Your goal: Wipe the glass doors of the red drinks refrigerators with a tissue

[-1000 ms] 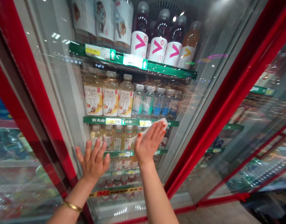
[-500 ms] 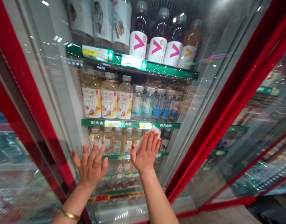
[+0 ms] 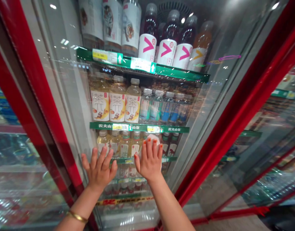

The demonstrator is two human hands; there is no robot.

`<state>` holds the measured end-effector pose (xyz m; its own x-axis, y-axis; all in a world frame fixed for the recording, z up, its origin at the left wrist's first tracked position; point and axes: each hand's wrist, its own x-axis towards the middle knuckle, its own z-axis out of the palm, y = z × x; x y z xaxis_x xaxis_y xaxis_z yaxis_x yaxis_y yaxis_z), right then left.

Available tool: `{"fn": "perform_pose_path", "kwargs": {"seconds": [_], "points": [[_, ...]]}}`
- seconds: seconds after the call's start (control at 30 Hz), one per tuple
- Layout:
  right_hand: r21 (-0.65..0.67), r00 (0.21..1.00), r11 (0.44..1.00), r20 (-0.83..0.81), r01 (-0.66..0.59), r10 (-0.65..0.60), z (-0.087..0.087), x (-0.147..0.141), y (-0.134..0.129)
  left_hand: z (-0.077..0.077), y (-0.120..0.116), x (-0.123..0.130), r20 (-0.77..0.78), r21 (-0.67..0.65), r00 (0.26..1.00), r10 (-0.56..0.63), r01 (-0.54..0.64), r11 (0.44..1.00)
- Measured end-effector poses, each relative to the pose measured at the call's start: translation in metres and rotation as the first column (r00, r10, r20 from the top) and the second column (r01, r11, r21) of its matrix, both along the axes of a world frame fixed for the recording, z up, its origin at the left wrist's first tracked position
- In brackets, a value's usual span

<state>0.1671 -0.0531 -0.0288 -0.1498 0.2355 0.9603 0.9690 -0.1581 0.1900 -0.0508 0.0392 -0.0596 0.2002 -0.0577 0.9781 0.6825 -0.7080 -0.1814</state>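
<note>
My right hand (image 3: 150, 163) lies flat over a white cloth (image 3: 154, 139), pressing it to the glass door (image 3: 197, 106) of a drinks cooler. Only the cloth's edges show, around the fingertips. To its left, my left hand (image 3: 99, 168) has spread fingers against or very near the same glass and holds nothing. Behind the pane, bottles of pale drink (image 3: 102, 141) stand near both hands. Just above the cloth runs a green shelf strip (image 3: 140, 127) with price tags.
Red door frames (image 3: 234, 109) flank the pane, the left one (image 3: 39, 80) close to my left hand. Inside, tea bottles (image 3: 132, 102) and dark drink bottles (image 3: 147, 45) fill upper shelves. More glass-fronted shelves (image 3: 270, 170) stand to the right.
My right hand has slid the white cloth a little left and down across the glass. My left hand keeps its place on the door. The whole view has shifted slightly.
</note>
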Motion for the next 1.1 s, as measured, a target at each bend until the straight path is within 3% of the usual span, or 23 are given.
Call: {"fn": "perform_pose_path", "kwargs": {"seconds": [0.07,0.13,0.23,0.3,0.33,0.4,0.47,0.5,0.57,0.63,0.7,0.77,0.8,0.9,0.97,1.03,1.1], "points": [[-0.042,0.996,0.999,0.086,-0.008,0.012,-0.024,0.015,-0.013,-0.001,0.001,0.0,-0.001,-0.002,1.0,0.004,-0.004,1.0],[0.0,0.998,0.999,-0.045,0.051,-0.051,-0.027,0.047,-0.027,-0.001,0.001,0.0,-0.002,-0.006,1.0,0.01,-0.01,1.0],[0.135,0.915,0.977,-0.39,0.167,-0.102,0.009,0.076,-0.028,-0.002,0.001,0.001,0.002,-0.003,1.0,0.008,-0.008,1.0],[0.171,0.896,0.971,-0.437,0.168,-0.078,0.032,0.062,-0.015,-0.003,0.001,0.001,0.004,0.005,1.0,0.002,-0.002,1.0],[0.154,0.922,0.979,-0.382,0.134,-0.066,0.035,0.048,-0.008,-0.002,0.001,0.0,0.001,0.006,1.0,-0.001,0.001,1.0],[0.056,0.987,0.998,-0.16,0.04,-0.031,0.024,0.02,0.001,-0.002,0.001,-0.001,-0.006,0.004,1.0,-0.006,0.006,1.0],[-0.037,1.0,0.999,0.029,-0.002,0.004,-0.003,0.011,-0.001,-0.002,0.001,-0.002,-0.006,-0.007,1.0,-0.013,0.013,1.0],[-0.052,0.999,0.999,0.054,0.007,-0.004,-0.017,0.016,-0.006,-0.002,0.001,-0.002,-0.004,-0.012,1.0,-0.018,0.018,1.0],[-0.01,0.995,0.997,-0.066,0.074,-0.074,-0.03,0.043,-0.021,-0.002,0.002,-0.002,-0.01,-0.019,1.0,-0.025,0.025,1.0],[0.076,0.944,0.983,-0.301,0.166,-0.136,-0.018,0.072,-0.031,-0.003,0.002,-0.002,-0.016,-0.017,0.999,-0.029,0.028,0.999],[0.138,0.887,0.968,-0.442,0.21,-0.13,0.009,0.082,-0.029,-0.004,0.002,-0.002,-0.015,-0.013,0.999,-0.03,0.03,0.999],[0.138,0.906,0.975,-0.41,0.175,-0.105,0.029,0.068,-0.016,-0.005,0.002,-0.002,-0.014,-0.014,0.999,-0.029,0.029,0.999],[0.11,0.938,0.985,-0.333,0.135,-0.092,0.03,0.055,-0.009,-0.005,0.003,-0.002,-0.018,-0.017,0.999,-0.027,0.027,0.999],[-0.02,1.0,1.0,-0.02,0.014,-0.015,0.0,0.025,-0.002,-0.006,0.004,-0.003,-0.023,-0.019,0.999,-0.026,0.025,0.999],[-0.057,0.999,0.998,0.051,0.002,0.0,-0.029,0.031,-0.013,-0.007,0.005,-0.004,-0.017,-0.024,0.999,-0.028,0.027,0.999],[-0.025,0.996,0.998,-0.066,0.051,-0.053,-0.042,0.055,-0.029,-0.009,0.006,-0.004,-0.014,-0.032,0.999,-0.029,0.028,0.999],[0.051,0.952,0.991,-0.29,0.121,-0.101,-0.031,0.08,-0.038,-0.011,0.006,-0.002,-0.012,-0.038,1.0,-0.021,0.021,0.999]]}}
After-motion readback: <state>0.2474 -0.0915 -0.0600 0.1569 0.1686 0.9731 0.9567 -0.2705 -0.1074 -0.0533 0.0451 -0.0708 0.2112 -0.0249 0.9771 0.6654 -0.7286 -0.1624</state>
